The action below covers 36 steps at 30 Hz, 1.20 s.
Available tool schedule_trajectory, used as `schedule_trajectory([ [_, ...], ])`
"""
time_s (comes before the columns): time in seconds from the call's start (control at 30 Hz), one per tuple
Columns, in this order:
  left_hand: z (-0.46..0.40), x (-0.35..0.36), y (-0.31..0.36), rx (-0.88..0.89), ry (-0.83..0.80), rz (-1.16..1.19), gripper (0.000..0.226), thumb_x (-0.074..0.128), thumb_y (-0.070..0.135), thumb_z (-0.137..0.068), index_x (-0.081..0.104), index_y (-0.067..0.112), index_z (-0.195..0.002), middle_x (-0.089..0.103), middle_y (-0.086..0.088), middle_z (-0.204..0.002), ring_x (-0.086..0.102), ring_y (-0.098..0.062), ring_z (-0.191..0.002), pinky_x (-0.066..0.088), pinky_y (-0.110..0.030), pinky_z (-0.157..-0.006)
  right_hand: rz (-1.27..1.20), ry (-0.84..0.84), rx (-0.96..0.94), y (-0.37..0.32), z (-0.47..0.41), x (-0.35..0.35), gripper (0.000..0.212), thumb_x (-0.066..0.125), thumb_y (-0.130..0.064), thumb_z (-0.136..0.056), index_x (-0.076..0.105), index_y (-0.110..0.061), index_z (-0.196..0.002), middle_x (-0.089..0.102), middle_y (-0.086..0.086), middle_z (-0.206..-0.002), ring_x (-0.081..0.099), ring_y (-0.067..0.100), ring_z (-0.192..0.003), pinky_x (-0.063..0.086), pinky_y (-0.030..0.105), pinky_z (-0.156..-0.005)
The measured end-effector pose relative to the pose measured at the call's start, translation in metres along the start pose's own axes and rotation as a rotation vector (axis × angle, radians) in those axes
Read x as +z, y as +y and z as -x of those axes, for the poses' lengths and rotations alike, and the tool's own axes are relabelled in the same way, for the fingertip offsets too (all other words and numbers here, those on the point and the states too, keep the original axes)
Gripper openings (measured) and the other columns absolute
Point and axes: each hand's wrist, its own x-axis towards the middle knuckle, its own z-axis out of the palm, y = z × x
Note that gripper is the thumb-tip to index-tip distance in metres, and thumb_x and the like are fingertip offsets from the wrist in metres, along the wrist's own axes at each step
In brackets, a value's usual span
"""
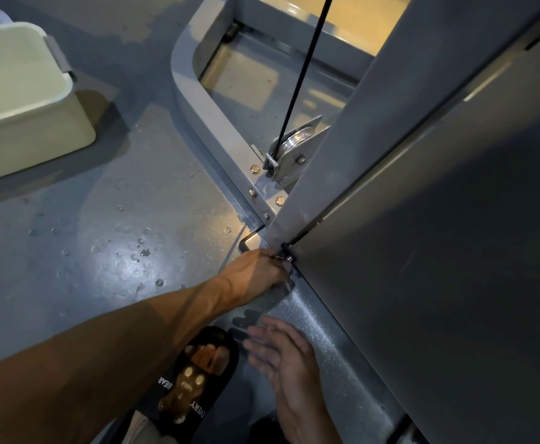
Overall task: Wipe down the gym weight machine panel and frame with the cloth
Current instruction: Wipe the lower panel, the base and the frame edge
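Observation:
The weight machine's big grey panel (438,251) fills the right side, and its lower corner meets the floor near the middle. My left hand (256,274) reaches to that corner with fingers curled, pinching what looks like a small grey cloth (287,282) against the panel's bottom edge; most of the cloth is hidden. My right hand (281,354) hovers lower down with fingers spread, holding nothing, just above the speckled base strip. The grey frame base (211,116) curves away behind, bolted beside a pulley (294,145).
A cream plastic tub (22,100) stands on the floor at upper left. A black cable (304,68) runs up from the pulley. The grey floor (118,245) carries water droplets. My foot in a black sandal (195,379) is planted beneath my left arm.

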Motion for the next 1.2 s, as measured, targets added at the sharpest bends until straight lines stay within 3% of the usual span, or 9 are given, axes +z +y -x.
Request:
schedule_trajectory([
  [0.23,0.032,-0.014,-0.014,-0.269,0.385,0.300,0.022,0.054,0.019,-0.103,0.072,0.028,-0.110,0.065,0.008,-0.106,0.054,-0.010,-0.094,0.041,-0.017,-0.076,-0.001,0.011,-0.001,0.000,0.004,-0.002,0.018,0.053,-0.008,-0.102,0.070,-0.004,-0.110,0.079,0.014,-0.093,0.076,0.025,-0.081,0.055,0.034,-0.078],
  [0.37,0.032,-0.034,-0.032,-0.564,0.617,0.604,0.018,0.058,0.013,-0.101,0.073,0.021,-0.108,0.070,0.015,-0.101,0.061,0.003,-0.088,0.046,-0.014,-0.089,0.031,-0.009,0.001,0.003,0.006,0.000,0.019,0.054,-0.011,-0.103,0.071,-0.007,-0.111,0.079,0.012,-0.095,0.077,0.027,-0.087,0.056,0.037,-0.084],
  [0.47,0.028,-0.022,-0.019,-0.656,0.561,0.760,0.017,0.054,0.009,-0.103,0.070,0.014,-0.099,0.070,0.009,-0.098,0.067,-0.001,-0.081,0.060,-0.028,-0.079,0.019,-0.022,-0.010,0.003,0.005,0.001,0.019,0.055,-0.011,-0.103,0.071,-0.006,-0.111,0.079,0.013,-0.096,0.077,0.029,-0.089,0.055,0.038,-0.085],
  [0.63,0.023,0.006,0.020,-0.652,0.435,0.734,0.017,0.058,0.002,-0.097,0.070,0.011,-0.103,0.067,-0.010,-0.106,0.064,-0.027,-0.098,0.053,-0.040,-0.089,-0.002,-0.025,-0.004,0.003,0.002,0.002,0.019,0.054,-0.010,-0.103,0.069,-0.005,-0.114,0.079,0.013,-0.096,0.076,0.026,-0.085,0.055,0.035,-0.081],
  [0.87,0.023,0.000,0.013,-0.836,0.661,0.719,0.017,0.047,-0.005,-0.100,0.059,0.006,-0.095,0.059,0.002,-0.092,0.060,-0.004,-0.082,0.049,-0.015,-0.071,-0.010,-0.002,-0.012,0.003,0.001,0.002,0.019,0.055,-0.010,-0.102,0.069,-0.005,-0.113,0.079,0.013,-0.097,0.077,0.028,-0.088,0.056,0.041,-0.088],
  [0.97,0.017,-0.007,0.014,-0.874,0.558,0.830,0.024,0.050,-0.001,-0.101,0.059,0.020,-0.093,0.064,-0.010,-0.103,0.060,-0.014,-0.086,0.046,-0.008,-0.070,-0.050,0.041,-0.033,0.000,-0.002,0.001,0.017,0.057,-0.009,-0.102,0.068,-0.006,-0.114,0.079,0.012,-0.099,0.077,0.028,-0.091,0.057,0.041,-0.088],
  [1.03,0.014,-0.002,0.016,-0.894,0.443,0.962,0.041,0.056,0.002,-0.098,0.050,0.040,-0.085,0.065,-0.013,-0.111,0.060,-0.027,-0.099,0.047,-0.015,-0.081,-0.111,0.062,-0.038,-0.004,-0.005,0.002,0.019,0.056,-0.009,-0.103,0.067,-0.008,-0.117,0.079,0.010,-0.104,0.077,0.026,-0.095,0.056,0.040,-0.089],
  [1.1,0.016,-0.001,0.021,-0.906,0.414,1.028,0.031,0.058,0.003,-0.098,0.055,0.033,-0.088,0.066,-0.006,-0.102,0.064,-0.029,-0.100,0.052,-0.031,-0.089,-0.170,0.069,-0.061,-0.010,-0.009,0.001,0.021,0.051,-0.010,-0.105,0.067,-0.009,-0.120,0.078,0.008,-0.110,0.076,0.024,-0.100,0.055,0.041,-0.092],
  [1.2,0.020,-0.004,0.026,-1.062,0.500,1.246,0.008,0.056,0.009,-0.102,0.062,0.013,-0.105,0.066,0.000,-0.099,0.063,-0.014,-0.090,0.056,-0.023,-0.076,-0.216,0.066,-0.097,-0.017,-0.011,0.000,0.026,0.045,-0.013,-0.107,0.065,-0.009,-0.124,0.077,0.007,-0.115,0.074,0.023,-0.106,0.053,0.041,-0.096],
])
